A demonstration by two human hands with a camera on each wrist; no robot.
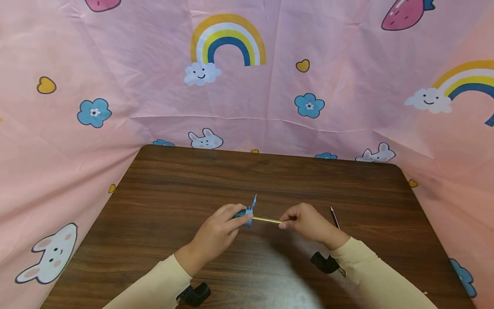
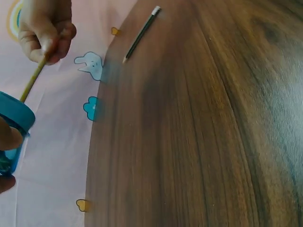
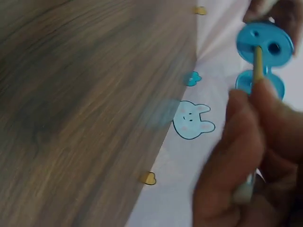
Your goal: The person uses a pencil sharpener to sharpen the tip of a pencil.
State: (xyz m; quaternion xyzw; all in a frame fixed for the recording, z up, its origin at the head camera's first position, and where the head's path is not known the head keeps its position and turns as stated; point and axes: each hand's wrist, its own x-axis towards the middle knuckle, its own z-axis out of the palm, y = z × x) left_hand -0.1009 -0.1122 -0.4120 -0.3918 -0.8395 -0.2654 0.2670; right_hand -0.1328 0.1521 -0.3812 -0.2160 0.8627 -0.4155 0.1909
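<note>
My left hand (image 1: 216, 234) grips a blue pencil sharpener (image 1: 248, 212) above the table, its round lid (image 1: 254, 201) flipped open. Fingers and thumb lie on either side of its body. A yellow pencil (image 1: 266, 220) runs from the sharpener's face to my right hand (image 1: 306, 221), which pinches it between thumb and fingers. In the right wrist view, the sharpener (image 3: 245, 45) shows more than one hole, and the pencil's end is at one of them; how deep it sits is hard to tell. The pencil's rear end (image 3: 244, 191) sticks out below the right fingers.
A dark pencil (image 1: 334, 217) with a pale end lies on the brown wooden table (image 1: 173, 184), just beyond my right wrist. Pink printed cloth (image 1: 154, 77) hangs behind and beside the table. Black camera mounts (image 1: 324, 262) sit at both wrists.
</note>
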